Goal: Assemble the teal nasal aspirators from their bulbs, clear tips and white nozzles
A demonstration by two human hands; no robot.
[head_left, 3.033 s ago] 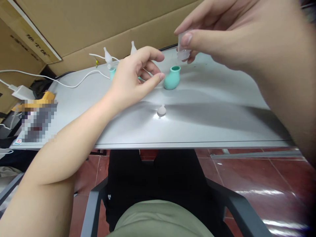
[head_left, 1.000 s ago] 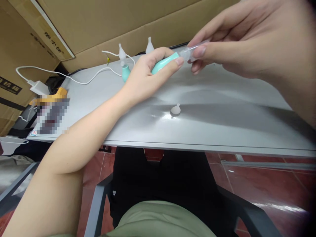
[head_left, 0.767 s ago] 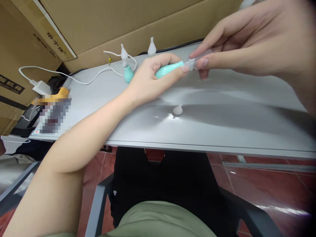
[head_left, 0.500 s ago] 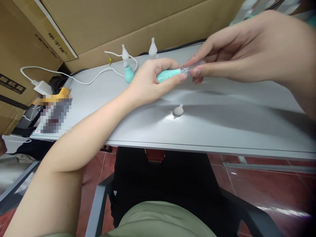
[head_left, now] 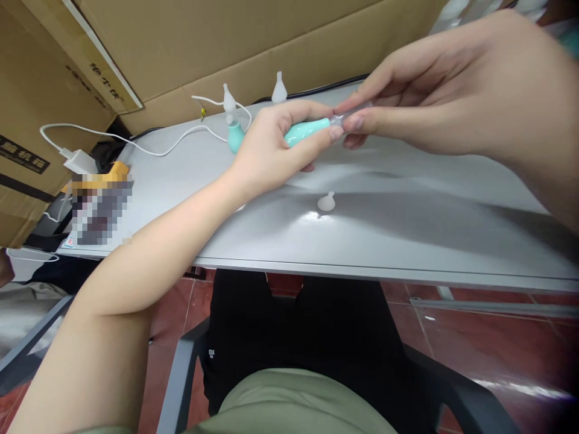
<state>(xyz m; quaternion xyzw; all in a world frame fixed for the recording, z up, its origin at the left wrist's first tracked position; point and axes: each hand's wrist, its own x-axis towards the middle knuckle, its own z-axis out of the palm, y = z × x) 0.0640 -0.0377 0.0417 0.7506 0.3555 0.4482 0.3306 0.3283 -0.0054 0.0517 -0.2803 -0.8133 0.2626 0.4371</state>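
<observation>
My left hand (head_left: 275,150) is wrapped round a teal rubber bulb (head_left: 305,130), held just above the grey table (head_left: 407,199). My right hand (head_left: 443,102) pinches a small clear plastic piece (head_left: 351,114) between thumb and fingers, pressed against the bulb's open end. A loose translucent tip (head_left: 326,202) lies on the table below both hands. Farther back stands a second teal bulb with a clear tip fitted (head_left: 233,125), and another clear tip (head_left: 279,90) stands alone.
Large cardboard boxes (head_left: 217,42) wall off the back of the table. A white cable (head_left: 149,144) runs to a charger (head_left: 80,161) at the left, beside a yellow object (head_left: 106,175) and a blurred patch. A grey chair frame (head_left: 181,367) and red floor tiles lie below.
Three seconds ago the teal bulb stood on the table; my left hand has picked it up. My right hand has brought the clear piece to the bulb's mouth.
</observation>
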